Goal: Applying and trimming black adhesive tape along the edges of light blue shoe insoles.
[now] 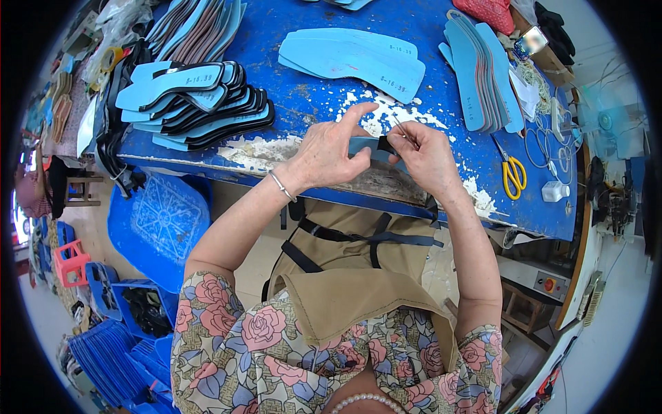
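Note:
Just above the table's near edge, my left hand [329, 152] holds a light blue flat piece [361, 144], index finger raised and thumb along its near side. A black strip [384, 144] runs at the piece's right end. My right hand [426, 157] pinches there, with a thin, dark, pointed tool [404, 130] sticking up between its fingers; its exact kind is not clear. Beyond my hands lie a few light blue curved sheets [352, 58]. To the left is a stack of similar blue pieces with black edging [200, 103].
The worn blue table [276, 148] has flaking paint. At right lie yellow-handled scissors [514, 177], a small white bottle [555, 191], looped cords and a stack of blue pieces [480, 76]. Another stack [196, 27] stands far left. A blue plastic bin [160, 228] sits below at left.

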Tool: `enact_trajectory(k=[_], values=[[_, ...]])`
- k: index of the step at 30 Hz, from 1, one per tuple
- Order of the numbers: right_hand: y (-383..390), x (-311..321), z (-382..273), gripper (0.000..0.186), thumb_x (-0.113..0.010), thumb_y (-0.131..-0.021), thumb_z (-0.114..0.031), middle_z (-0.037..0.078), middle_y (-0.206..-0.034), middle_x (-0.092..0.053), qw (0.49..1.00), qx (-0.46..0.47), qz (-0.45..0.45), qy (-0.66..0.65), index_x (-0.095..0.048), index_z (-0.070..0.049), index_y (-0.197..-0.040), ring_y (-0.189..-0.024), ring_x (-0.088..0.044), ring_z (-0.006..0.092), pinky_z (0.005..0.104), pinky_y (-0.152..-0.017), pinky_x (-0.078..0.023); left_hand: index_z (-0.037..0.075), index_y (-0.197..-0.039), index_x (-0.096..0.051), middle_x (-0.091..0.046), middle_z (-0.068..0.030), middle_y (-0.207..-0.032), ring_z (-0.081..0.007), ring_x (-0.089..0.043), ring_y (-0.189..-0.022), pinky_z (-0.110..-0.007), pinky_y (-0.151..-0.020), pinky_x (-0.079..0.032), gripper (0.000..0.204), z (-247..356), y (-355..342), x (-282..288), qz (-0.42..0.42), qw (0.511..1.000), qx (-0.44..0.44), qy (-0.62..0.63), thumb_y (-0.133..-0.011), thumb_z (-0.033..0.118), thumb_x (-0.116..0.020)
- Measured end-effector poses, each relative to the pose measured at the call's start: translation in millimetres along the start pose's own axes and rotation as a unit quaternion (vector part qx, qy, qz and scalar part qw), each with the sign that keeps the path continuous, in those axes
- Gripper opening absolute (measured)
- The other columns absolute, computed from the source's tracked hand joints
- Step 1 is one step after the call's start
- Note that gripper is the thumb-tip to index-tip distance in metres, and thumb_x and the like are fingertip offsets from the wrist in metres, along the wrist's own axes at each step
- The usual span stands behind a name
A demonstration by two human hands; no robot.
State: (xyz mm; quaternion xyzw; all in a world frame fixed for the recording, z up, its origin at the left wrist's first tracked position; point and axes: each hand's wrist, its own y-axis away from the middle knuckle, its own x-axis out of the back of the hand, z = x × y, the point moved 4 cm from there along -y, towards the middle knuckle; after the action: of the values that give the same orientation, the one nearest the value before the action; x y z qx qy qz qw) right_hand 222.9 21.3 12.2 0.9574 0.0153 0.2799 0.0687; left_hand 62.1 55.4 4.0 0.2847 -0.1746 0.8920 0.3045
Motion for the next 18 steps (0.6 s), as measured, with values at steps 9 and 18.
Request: enact_trajectory(k=[9, 18], values=[[-14, 4, 3, 0.018, -0.061, -0.081, -0.019, 0.005, -0.053, -0.057, 0.997, -0.063, -0.014, 0.052, -0.062, -0.002, -0.077, -0.050, -0.056, 0.0102, 0.0260, -0.049, -0.042, 0.011, -0.108, -0.058, -0.067, -0.0060, -0.077, -0.0200, -0.064, -0.061, -0.028, -0.053, -0.048, 0.039, -6, 6, -17, 0.180, 0.960, -0.164, -0.138, -0.072, 0.012, -0.071], [-2, 28, 25, 0.005, -0.065, -0.075, -0.006, -0.001, -0.060, -0.057, 0.989, -0.026, -0.119, -0.089, -0.064, -0.001, -0.076, -0.054, -0.051, 0.0043, 0.0212, -0.050, -0.039, 0.013, -0.093, -0.066, -0.064, -0.0047, -0.069, -0.0185, -0.061, -0.058, -0.028, -0.051, -0.046, 0.017, -3, 5, -15, 0.167, 0.956, -0.214, -0.110, -0.076, 0.011, -0.066]])
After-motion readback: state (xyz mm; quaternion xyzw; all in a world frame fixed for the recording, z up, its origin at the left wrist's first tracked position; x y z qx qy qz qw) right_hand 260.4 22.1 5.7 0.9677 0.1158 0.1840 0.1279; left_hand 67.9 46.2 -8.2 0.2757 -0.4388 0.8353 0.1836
